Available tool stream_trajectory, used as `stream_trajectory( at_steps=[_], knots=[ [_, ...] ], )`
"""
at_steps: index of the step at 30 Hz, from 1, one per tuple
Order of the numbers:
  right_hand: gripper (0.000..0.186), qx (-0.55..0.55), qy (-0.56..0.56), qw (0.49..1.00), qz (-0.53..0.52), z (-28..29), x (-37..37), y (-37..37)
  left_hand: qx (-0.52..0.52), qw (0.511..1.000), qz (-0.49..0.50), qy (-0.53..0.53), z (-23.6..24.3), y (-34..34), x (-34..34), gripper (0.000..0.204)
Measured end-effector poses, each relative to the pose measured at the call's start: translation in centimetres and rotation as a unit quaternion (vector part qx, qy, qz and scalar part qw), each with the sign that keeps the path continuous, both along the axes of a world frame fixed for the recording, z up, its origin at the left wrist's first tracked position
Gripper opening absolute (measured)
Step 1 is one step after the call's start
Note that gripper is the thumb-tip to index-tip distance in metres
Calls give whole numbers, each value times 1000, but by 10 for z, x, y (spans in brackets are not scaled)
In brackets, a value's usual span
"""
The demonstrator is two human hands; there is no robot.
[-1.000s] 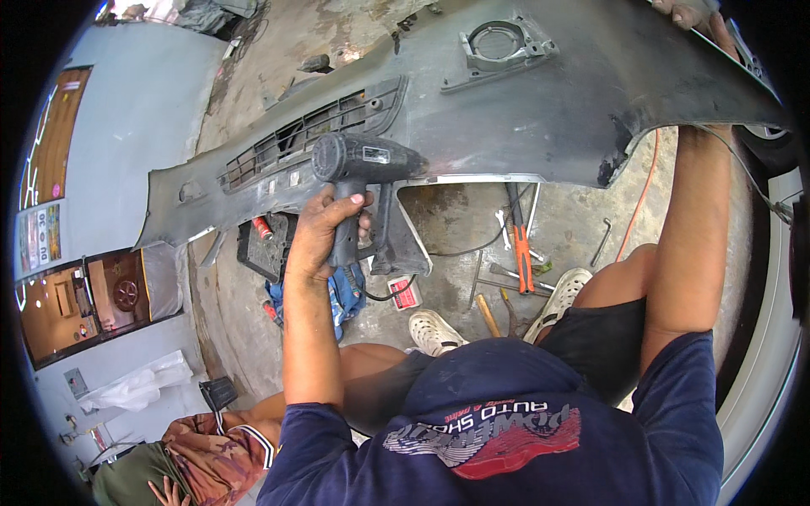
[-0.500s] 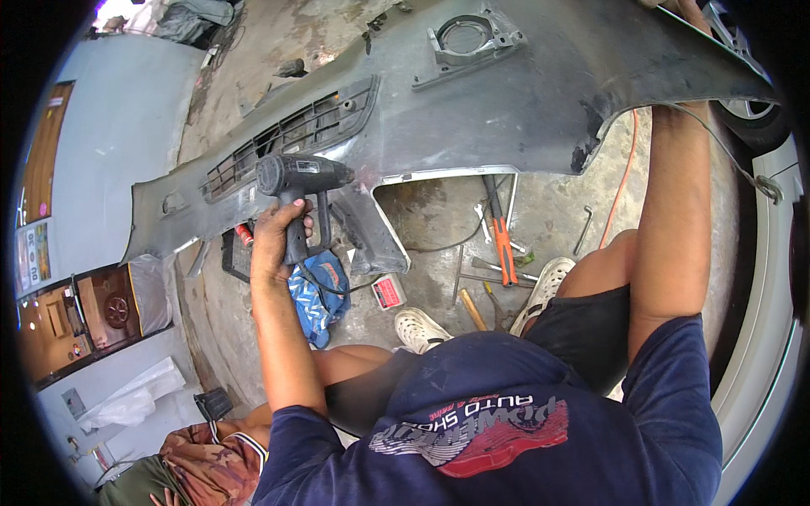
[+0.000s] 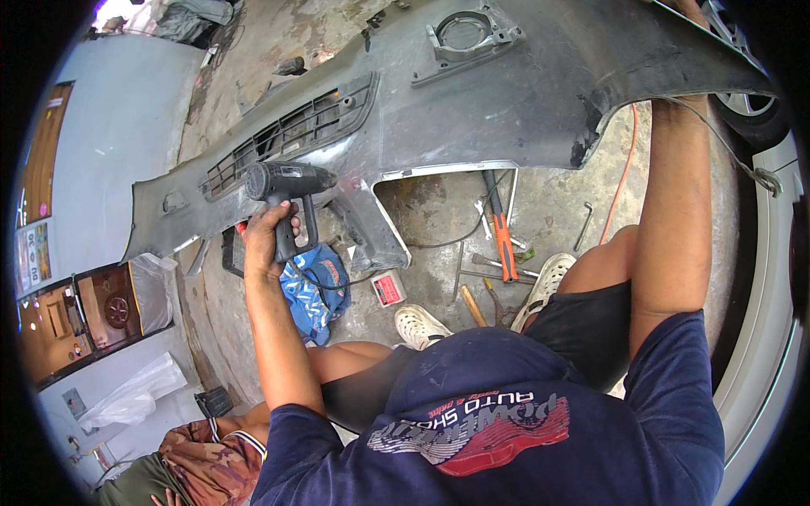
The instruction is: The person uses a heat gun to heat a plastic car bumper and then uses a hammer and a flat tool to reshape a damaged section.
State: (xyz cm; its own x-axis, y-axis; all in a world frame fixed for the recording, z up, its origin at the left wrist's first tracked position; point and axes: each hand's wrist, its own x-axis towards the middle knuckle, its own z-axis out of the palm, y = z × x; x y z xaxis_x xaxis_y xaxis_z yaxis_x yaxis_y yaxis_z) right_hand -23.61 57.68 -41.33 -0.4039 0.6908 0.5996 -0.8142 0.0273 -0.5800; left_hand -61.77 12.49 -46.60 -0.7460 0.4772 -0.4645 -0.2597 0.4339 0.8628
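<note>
My left hand (image 3: 272,234) is closed round the grip of a black heat gun (image 3: 287,181). The gun's nozzle points right, close over the inner side of a large dark grey car bumper cover (image 3: 498,118), beside its slatted grille (image 3: 291,135). Whether nozzle and plastic touch, I cannot tell. The gun's cord runs down over a blue patterned cloth (image 3: 316,295). My right arm passes behind the bumper's right end. Only a bit of my right hand (image 3: 693,12) shows at the top edge, closed on the bumper's far edge; its fingers are mostly cut off.
On the concrete lie an orange-handled tool (image 3: 504,244), a wrench (image 3: 483,221), a bent rod (image 3: 584,228), a wooden handle (image 3: 472,308) and a small red-and-white box (image 3: 389,289). A light-coloured car (image 3: 772,253) stands at right. Another person (image 3: 202,464) is at lower left.
My left hand and the heat gun have shifted a little to the left, drawing the nozzle leftward. The right arm and bumper hold nearly the same place.
</note>
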Motion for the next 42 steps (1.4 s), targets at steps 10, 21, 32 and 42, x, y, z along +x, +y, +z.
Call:
stream_trajectory(
  at_steps=[10, 21, 32, 42],
  knots=[
    [61, -227, 164, 960, 2, -44, -12, 59, 14, 1000, 11, 2, -10, -4, -13, 25],
    [61, -3, -2, 1000, 31, 4, 1, -9, 12, 999, 31, 10, -23, -15, -38, 22],
    [65, 10, 5, 997, 81, -2, 4, 4, -7, 999, 25, 39, -23, -15, -37, 24],
    [64, 4, -24, 997, 76, -1, 4, 2, -14, 1000, -11, 1, -20, 0, -5, 24]
  ],
)
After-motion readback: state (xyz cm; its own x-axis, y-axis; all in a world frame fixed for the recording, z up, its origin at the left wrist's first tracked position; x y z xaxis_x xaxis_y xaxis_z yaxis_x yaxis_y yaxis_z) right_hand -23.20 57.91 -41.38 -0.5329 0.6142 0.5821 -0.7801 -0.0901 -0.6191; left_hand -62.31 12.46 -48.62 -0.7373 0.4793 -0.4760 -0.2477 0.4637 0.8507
